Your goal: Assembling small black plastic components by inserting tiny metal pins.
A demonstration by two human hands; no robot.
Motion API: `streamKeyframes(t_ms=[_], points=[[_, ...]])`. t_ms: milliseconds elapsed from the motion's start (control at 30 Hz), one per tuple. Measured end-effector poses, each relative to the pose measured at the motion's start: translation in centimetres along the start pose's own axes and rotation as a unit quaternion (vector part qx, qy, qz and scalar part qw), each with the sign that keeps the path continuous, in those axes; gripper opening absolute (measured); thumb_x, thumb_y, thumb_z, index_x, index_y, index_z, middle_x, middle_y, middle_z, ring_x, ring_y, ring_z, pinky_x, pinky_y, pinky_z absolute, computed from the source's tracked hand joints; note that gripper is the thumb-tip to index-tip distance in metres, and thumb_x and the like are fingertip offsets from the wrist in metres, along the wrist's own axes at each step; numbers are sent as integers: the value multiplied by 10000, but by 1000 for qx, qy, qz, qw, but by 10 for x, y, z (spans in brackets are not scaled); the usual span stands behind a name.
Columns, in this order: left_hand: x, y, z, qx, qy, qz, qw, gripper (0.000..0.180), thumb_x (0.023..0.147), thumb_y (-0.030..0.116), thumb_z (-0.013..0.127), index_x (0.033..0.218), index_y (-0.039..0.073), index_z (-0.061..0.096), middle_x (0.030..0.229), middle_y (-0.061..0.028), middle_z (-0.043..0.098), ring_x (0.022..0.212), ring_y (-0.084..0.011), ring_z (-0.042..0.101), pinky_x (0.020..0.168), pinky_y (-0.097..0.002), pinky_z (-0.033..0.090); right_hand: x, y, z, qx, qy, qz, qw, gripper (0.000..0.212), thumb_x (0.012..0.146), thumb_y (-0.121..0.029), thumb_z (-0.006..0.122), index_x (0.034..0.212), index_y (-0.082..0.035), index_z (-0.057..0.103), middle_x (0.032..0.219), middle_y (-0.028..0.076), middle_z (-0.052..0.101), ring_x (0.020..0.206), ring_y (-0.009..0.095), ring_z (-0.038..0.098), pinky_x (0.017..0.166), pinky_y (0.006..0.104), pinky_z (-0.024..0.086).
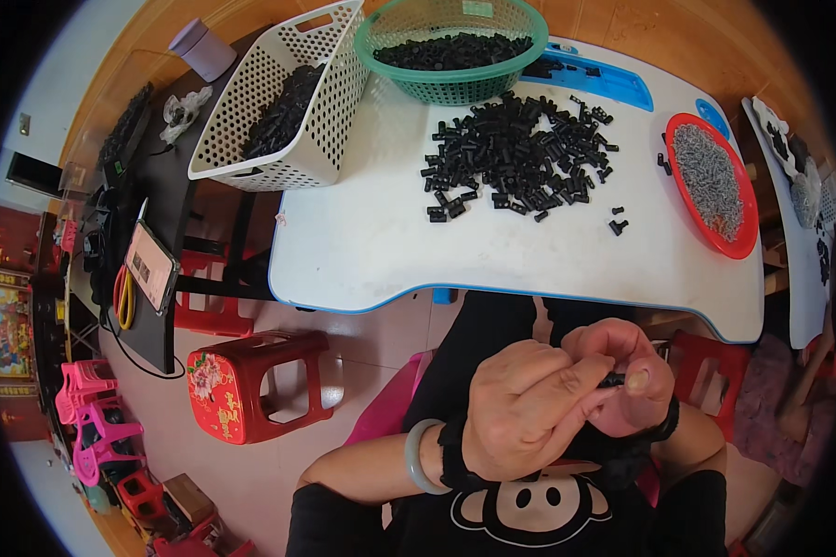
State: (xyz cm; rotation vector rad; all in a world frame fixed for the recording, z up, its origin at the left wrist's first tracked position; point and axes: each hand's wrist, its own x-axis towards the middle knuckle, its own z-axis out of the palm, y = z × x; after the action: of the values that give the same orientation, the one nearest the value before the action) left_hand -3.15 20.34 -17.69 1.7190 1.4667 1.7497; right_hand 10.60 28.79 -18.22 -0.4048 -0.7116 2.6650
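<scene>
Close to my chest, below the table's near edge, both hands meet around one small black plastic fitting (611, 381). My left hand (522, 401) is closed, its thumb and fingertips pinching one end of the part. My right hand (633, 376) curls round from the other side, thumb and fingers gripping the other end. Most of the fitting is hidden by the fingers. Beyond the hands, a heap of similar black fittings (511, 153) lies on the white table (381, 251). A stray fitting (618, 226) lies to the right of the heap.
A red tray (752, 243) of small silver screws (711, 181) stands at the table's right. Behind the heap is a green basket (455, 90) of black parts. A white perforated basket (330, 139) stands at the left, past a phone (150, 265). A red stool (215, 397) is left below.
</scene>
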Motion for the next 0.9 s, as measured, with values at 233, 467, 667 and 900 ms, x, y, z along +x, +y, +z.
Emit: streamKeyframes(t_ms=[233, 467, 667, 900], points=[[-3, -1, -2, 20, 21, 34, 999, 297, 687, 6, 735, 975, -44, 678, 674, -63, 525, 522, -185, 476, 467, -284, 383, 8, 13, 9, 21, 11, -28, 999, 331, 718, -226, 704, 856, 35, 555, 778, 53, 481, 625, 120, 452, 543, 242, 356], [-4, -3, 0, 5, 44, 53, 998, 304, 688, 15, 738, 980, -38, 675, 679, -63, 528, 516, -193, 459, 473, -303, 371, 9, 14, 10, -13, -2, -39, 999, 308, 727, -232, 700, 815, 12, 534, 779, 49, 486, 632, 112, 458, 542, 230, 358], [0, -2, -2, -30, 25, 6, 999, 328, 671, 25, 766, 982, -19, 674, 656, -52, 548, 508, -172, 484, 460, -270, 374, 6, 16, 5, 50, -8, -25, 998, 339, 749, -244, 681, 902, 26, 545, 821, 71, 510, 650, 123, 479, 561, 237, 394], [7, 10, -7, -31, 22, -48, 998, 310, 664, 15, 772, 960, -10, 684, 666, -71, 582, 514, -146, 533, 461, -241, 394, 6, 18, 6, 117, -35, -18, 992, 406, 770, -278, 654, 982, 53, 554, 931, 135, 553, 784, 191, 545, 628, 252, 439]])
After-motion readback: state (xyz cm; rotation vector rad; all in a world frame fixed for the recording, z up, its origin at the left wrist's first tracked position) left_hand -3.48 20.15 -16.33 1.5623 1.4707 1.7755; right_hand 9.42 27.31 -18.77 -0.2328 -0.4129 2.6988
